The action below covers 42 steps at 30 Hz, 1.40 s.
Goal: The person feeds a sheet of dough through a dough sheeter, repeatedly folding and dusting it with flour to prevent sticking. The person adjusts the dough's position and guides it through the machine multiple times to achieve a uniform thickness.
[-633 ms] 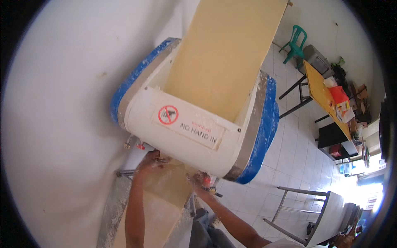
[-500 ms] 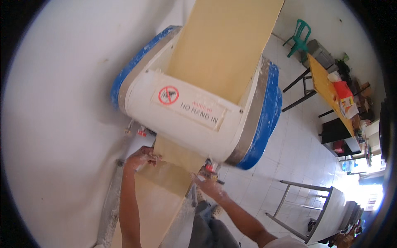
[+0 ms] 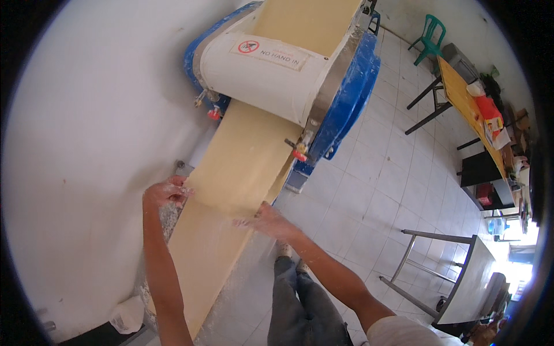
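Observation:
A wide, pale yellow dough sheet [image 3: 248, 150] comes out from under the white cover of a dough sheeter [image 3: 259, 81] with blue, flour-dusted sides. My left hand [image 3: 167, 193] pinches the left corner of its near end, beside the wall. At the right corner, my right hand [image 3: 268, 224] has its fingers closed on the same end; its fingertips are partly smeared. Both hands are floury. Beneath the sheet and on toward me runs a long, pale tan surface [image 3: 202, 254]; I cannot tell whether it is belt, board or more dough.
Red-handled knobs [image 3: 299, 154] stick out at the sheeter's outlet. A white wall [image 3: 86, 173] stands close on the left. To the right, on a tiled floor [image 3: 381, 167], are a yellow-topped table [image 3: 459, 104] with clutter, a green chair [image 3: 427, 39] and a metal-legged table [image 3: 470, 282].
Both hands have drawn the sheet's end away from the rollers toward me, so a much longer stretch shows. The sheeter now sits higher in view.

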Each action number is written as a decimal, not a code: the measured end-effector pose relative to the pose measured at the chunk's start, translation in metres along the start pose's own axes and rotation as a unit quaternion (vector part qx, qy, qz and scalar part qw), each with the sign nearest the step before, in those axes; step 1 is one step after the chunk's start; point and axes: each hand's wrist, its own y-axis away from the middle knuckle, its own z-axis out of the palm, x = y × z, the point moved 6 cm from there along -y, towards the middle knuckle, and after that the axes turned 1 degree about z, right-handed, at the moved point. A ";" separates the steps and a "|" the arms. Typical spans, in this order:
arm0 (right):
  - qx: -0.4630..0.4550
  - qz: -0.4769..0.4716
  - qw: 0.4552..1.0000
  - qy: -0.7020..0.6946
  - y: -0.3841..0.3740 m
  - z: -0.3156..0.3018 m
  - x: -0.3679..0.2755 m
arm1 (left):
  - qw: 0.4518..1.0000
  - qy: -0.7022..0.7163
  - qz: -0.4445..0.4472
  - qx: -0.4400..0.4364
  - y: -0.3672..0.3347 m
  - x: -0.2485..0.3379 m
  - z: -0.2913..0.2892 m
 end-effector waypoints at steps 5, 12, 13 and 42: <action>-0.072 -0.035 0.990 0.117 0.022 0.052 -0.013 | 0.995 0.054 0.059 0.065 0.054 -0.016 0.003; 0.060 -0.016 0.988 0.144 0.048 0.109 -0.003 | 0.998 -0.054 0.003 0.016 0.108 -0.053 0.004; 0.044 -0.036 0.997 0.060 0.057 0.125 -0.003 | 0.998 -0.058 0.026 0.016 0.116 -0.055 0.003; -0.005 0.119 0.979 0.165 0.152 0.389 0.145 | 0.983 -0.179 -0.020 0.039 0.293 -0.268 -0.044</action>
